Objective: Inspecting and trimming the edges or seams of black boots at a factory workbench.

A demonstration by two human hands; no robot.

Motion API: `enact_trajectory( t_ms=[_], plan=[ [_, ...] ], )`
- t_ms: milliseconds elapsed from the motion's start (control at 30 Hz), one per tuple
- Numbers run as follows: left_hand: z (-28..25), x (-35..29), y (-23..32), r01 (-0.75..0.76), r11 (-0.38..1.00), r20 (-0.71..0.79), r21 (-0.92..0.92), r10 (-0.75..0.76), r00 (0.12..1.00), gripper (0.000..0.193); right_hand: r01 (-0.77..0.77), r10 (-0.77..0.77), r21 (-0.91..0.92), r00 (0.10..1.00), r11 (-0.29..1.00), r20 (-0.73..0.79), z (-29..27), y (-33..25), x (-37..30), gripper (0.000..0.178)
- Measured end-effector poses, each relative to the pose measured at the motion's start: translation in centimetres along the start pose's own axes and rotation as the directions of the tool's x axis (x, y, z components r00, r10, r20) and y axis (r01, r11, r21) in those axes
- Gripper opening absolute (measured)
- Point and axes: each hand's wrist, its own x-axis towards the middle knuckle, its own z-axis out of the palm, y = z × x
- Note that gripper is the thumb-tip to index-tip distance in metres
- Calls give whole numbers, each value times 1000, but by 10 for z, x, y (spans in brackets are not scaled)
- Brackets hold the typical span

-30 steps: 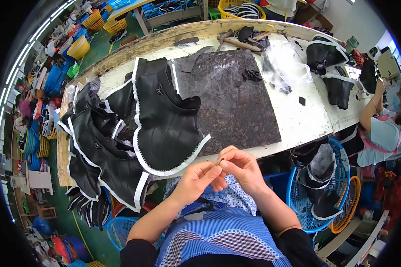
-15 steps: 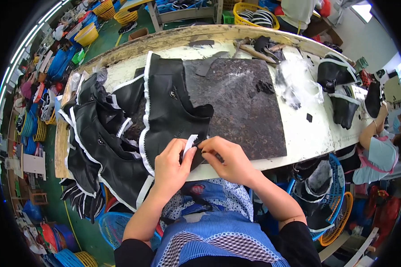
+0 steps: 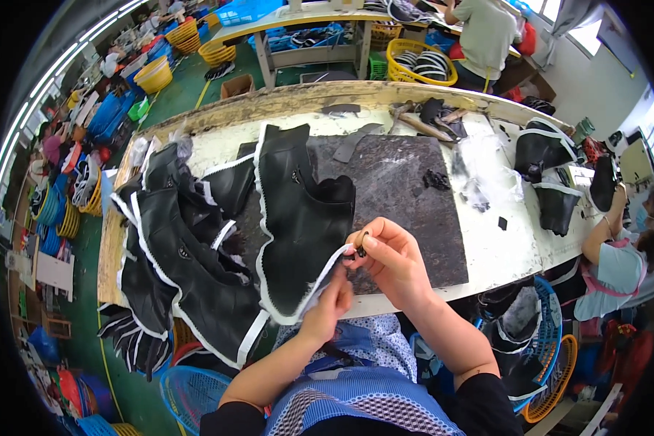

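Note:
A black leather-like boot upper (image 3: 301, 218) with a white edge strip lies on the bench before me, its near end lifted. My right hand (image 3: 394, 265) pinches its right near corner between thumb and fingertips. A small dark and brassy bit shows at those fingertips, too small to name. My left hand (image 3: 328, 309) is close below, against the underside of the white edge; its fingers are blurred and partly hidden. Left of this piece, more black uppers (image 3: 189, 254) with white edging are piled, overlapping the bench's near edge.
A dark worn board (image 3: 407, 189) lies on the white bench. Clear plastic (image 3: 490, 163) and black boot pieces (image 3: 541, 149) are to the right. A blue basket (image 3: 548, 320) of boots stands beside me; a co-worker (image 3: 610, 269) sits at the far right.
The upper's near corner has been pulled up and right, its white edge now taut. My right hand holds that corner; my left hand has dropped lower and to the right. The view has tilted up.

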Motion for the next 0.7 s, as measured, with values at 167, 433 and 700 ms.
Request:
enact_trajectory(
  t_ms=[167,433,700],
  plan=[
    [-11,1,14,-158,965,103,-207,182,978,49,135,-123,-141,988,981,93,0,4,-16,7],
    [12,0,42,-141,955,-25,261,153,988,47,201,-197,-167,980,965,43,-4,4,-23,7],
    [-2,18,21,2,962,33,273,-12,999,36,183,-192,-129,980,975,-60,-23,17,-31,9]
  ],
)
